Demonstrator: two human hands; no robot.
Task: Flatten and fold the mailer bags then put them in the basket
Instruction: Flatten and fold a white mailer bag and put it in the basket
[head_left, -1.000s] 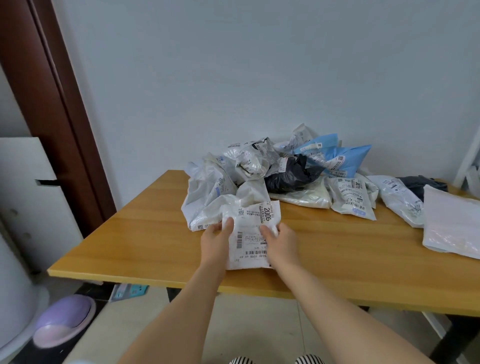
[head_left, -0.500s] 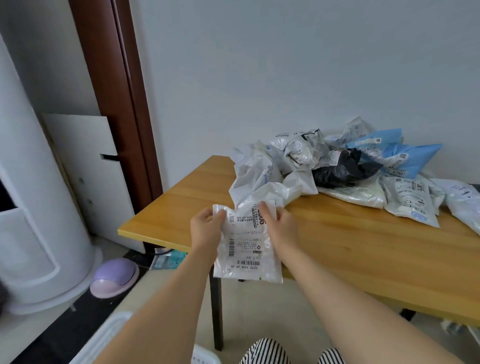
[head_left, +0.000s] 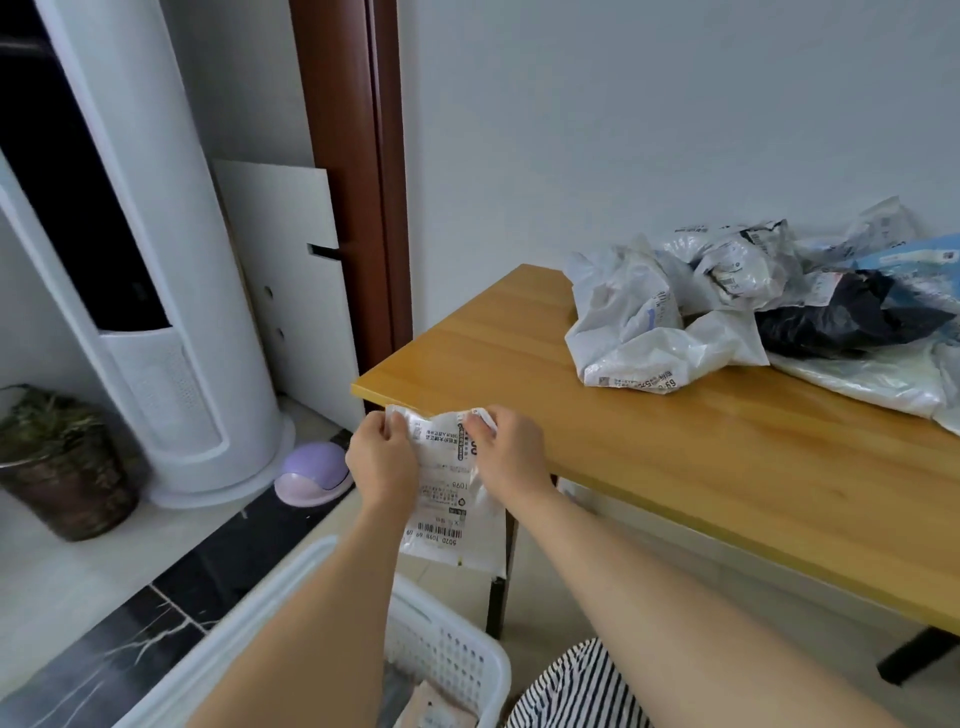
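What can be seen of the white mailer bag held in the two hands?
The mailer bag is thin, crinkled white plastic with a printed shipping label: black text, numbers and a barcode near its lower edge. It hangs roughly upright in the air, off the near left corner of the wooden table and above the white perforated basket. The left hand and right hand pinch its top corners; its lower part hangs free. Whether it is folded cannot be told.
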